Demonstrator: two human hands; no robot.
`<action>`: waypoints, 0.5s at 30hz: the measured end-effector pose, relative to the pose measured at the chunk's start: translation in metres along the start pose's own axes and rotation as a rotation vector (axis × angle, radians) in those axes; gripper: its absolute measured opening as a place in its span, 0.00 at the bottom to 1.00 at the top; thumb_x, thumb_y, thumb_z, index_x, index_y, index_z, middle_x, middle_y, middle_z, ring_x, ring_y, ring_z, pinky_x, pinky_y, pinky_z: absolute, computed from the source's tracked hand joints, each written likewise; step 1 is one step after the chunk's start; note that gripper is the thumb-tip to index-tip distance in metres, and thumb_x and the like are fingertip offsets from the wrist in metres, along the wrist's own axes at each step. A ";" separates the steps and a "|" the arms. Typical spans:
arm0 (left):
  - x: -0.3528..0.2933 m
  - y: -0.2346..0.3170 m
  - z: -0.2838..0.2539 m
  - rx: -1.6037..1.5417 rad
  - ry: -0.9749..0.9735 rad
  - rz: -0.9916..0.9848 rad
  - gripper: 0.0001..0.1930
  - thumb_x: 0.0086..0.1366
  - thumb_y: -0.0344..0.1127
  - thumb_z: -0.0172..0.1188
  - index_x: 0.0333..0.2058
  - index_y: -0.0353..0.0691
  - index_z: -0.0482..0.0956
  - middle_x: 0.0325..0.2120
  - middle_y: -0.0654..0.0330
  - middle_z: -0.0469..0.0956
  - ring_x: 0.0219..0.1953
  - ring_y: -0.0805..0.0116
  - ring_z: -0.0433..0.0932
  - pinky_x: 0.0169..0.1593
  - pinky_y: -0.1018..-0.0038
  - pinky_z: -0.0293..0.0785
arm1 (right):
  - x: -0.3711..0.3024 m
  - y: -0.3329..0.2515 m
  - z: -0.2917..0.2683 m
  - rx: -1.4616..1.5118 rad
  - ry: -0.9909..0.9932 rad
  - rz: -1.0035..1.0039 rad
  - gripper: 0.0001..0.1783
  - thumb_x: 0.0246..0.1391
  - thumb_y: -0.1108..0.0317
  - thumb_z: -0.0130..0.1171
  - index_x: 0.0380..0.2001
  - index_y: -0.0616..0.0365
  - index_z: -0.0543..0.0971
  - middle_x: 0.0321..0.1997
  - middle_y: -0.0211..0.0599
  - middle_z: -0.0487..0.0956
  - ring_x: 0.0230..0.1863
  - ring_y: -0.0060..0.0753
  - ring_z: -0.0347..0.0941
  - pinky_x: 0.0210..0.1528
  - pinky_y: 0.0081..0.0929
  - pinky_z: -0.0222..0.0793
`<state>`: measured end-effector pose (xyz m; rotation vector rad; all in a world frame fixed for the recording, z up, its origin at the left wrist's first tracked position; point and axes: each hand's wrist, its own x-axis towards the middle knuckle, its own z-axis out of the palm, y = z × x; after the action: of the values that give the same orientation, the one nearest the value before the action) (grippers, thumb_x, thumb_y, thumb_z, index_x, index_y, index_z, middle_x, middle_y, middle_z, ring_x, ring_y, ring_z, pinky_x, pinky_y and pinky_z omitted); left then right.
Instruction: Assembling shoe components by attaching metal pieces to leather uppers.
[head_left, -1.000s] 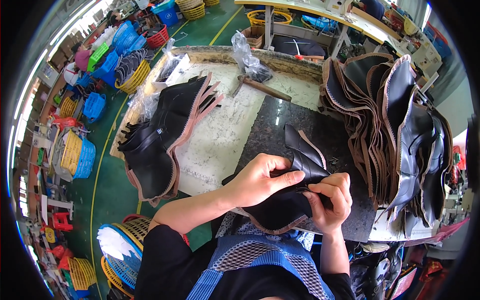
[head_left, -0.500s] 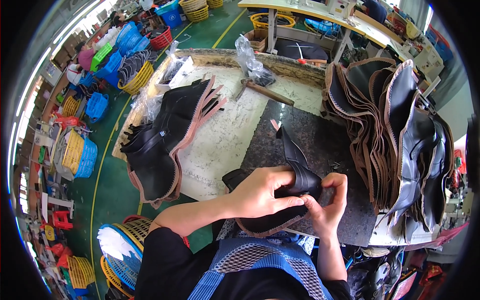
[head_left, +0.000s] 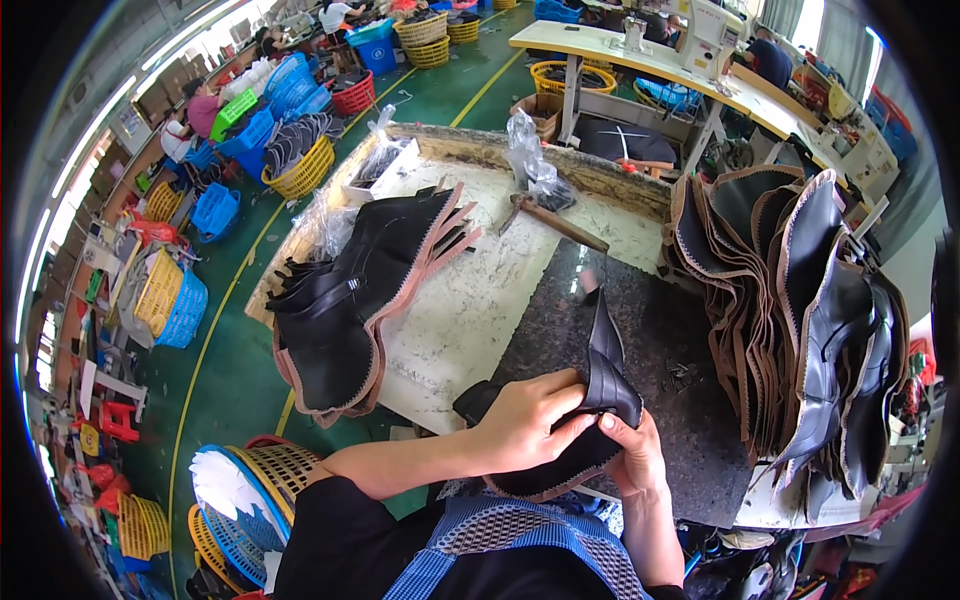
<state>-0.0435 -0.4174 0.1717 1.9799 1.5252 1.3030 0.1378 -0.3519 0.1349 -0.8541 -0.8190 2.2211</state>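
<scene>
Above the near part of a dark stone slab (head_left: 705,450), both hands hold a black leather shoe upper (head_left: 612,385) with a pale brown zigzag-cut edge. My left hand (head_left: 530,422) is closed on its folded part, thumb pointing right and fingers partly inside the fold. Gripping the right side is my right hand (head_left: 637,452), its thumb on the leather close to the left thumb tip and its other fingers mostly hidden behind. A narrow strap-like end of the upper sticks up, away from me. Whether something small sits between the thumbs, I cannot make out.
A pile of black uppers (head_left: 345,290) lies left on the white table (head_left: 455,325); a taller stack of uppers (head_left: 815,290) stands right. Beyond the slab are a hammer (head_left: 560,222) and a clear plastic bag (head_left: 530,160). Small dark scraps (head_left: 680,376) lie on the slab.
My right hand's fingers, earlier bent and pinching at the upper's edge, now sit lower and behind it, with the thumb laid on the leather. The whole view has shifted slightly.
</scene>
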 end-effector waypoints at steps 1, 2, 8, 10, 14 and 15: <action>-0.001 0.002 0.000 0.000 0.001 0.005 0.12 0.60 0.29 0.64 0.42 0.36 0.78 0.36 0.54 0.78 0.31 0.52 0.80 0.33 0.64 0.78 | -0.001 -0.001 0.002 0.014 -0.004 0.004 0.31 0.46 0.72 0.74 0.55 0.62 0.75 0.49 0.36 0.81 0.50 0.31 0.78 0.58 0.32 0.70; -0.003 0.004 -0.002 0.014 -0.013 -0.045 0.12 0.60 0.29 0.65 0.42 0.35 0.79 0.37 0.53 0.78 0.33 0.52 0.81 0.34 0.65 0.78 | -0.002 -0.001 0.004 0.027 -0.007 0.009 0.27 0.47 0.72 0.73 0.52 0.61 0.77 0.48 0.35 0.82 0.50 0.31 0.77 0.57 0.31 0.70; -0.004 -0.002 -0.005 -0.126 0.006 -0.151 0.15 0.60 0.29 0.66 0.46 0.35 0.79 0.40 0.53 0.78 0.37 0.54 0.82 0.40 0.66 0.78 | -0.007 -0.006 0.021 -0.296 0.078 -0.351 0.17 0.50 0.74 0.73 0.44 0.63 0.82 0.43 0.33 0.84 0.43 0.26 0.78 0.52 0.27 0.73; -0.005 -0.003 -0.007 -0.166 -0.025 -0.190 0.17 0.60 0.28 0.67 0.49 0.35 0.80 0.43 0.54 0.79 0.40 0.57 0.82 0.44 0.69 0.78 | -0.006 -0.003 0.020 -0.410 0.098 -0.429 0.17 0.51 0.72 0.72 0.44 0.65 0.82 0.42 0.34 0.84 0.42 0.26 0.78 0.51 0.27 0.73; -0.002 -0.001 -0.008 -0.161 -0.016 -0.184 0.16 0.60 0.29 0.67 0.47 0.34 0.79 0.42 0.52 0.79 0.41 0.54 0.82 0.44 0.67 0.78 | -0.004 -0.004 0.019 -0.441 0.074 -0.495 0.17 0.52 0.73 0.72 0.45 0.65 0.81 0.43 0.35 0.84 0.43 0.27 0.78 0.51 0.28 0.73; 0.000 -0.002 -0.008 -0.179 0.001 -0.141 0.15 0.59 0.30 0.67 0.44 0.33 0.78 0.41 0.50 0.79 0.39 0.50 0.82 0.40 0.65 0.78 | -0.003 -0.007 0.018 -0.431 0.027 -0.474 0.19 0.52 0.73 0.72 0.47 0.64 0.80 0.45 0.35 0.83 0.45 0.28 0.77 0.53 0.28 0.72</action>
<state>-0.0512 -0.4182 0.1745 1.7306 1.4645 1.3320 0.1286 -0.3555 0.1513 -0.7780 -1.3587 1.6409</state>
